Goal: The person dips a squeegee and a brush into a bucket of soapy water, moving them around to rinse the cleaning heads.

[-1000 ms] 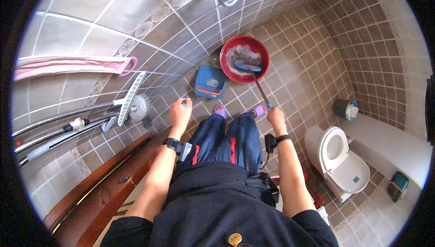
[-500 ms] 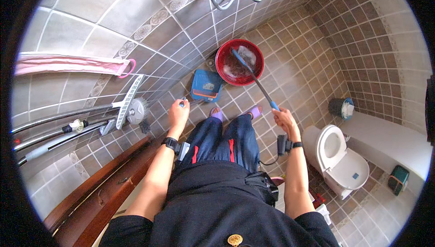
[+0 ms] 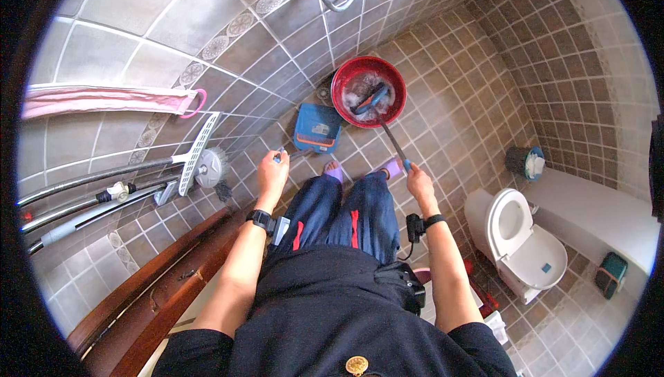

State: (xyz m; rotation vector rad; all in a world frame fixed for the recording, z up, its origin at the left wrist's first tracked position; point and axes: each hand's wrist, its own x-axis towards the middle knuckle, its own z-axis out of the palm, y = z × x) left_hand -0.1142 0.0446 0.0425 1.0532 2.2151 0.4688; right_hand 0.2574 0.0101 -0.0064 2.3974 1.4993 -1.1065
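Note:
My right hand (image 3: 420, 182) is closed round the blue-ended handle of a broom (image 3: 393, 140). Its blue and orange head lies tilted in foamy water inside a red basin (image 3: 402, 100) on the floor. My left hand (image 3: 273, 171) grips the end of a thin handle that runs to a blue dustpan (image 3: 317, 122) with an orange lip. The dustpan rests on the tiles, just left of the basin and in front of my feet. The bristles of the broom are hard to make out in the suds.
Mops and a round brush (image 3: 209, 167) lean at the left wall, below a hanging pink cloth (image 3: 111, 102). A white toilet (image 3: 508, 228) with raised seat stands right, near a small bin (image 3: 520, 162). A wooden door edge (image 3: 159, 273) is lower left; a shower hose (image 3: 339, 7) hangs above.
My right hand has moved slightly left and down. The broom's head has turned and shifted toward me within the basin, and more foam shows. The left hand and dustpan stay nearly still.

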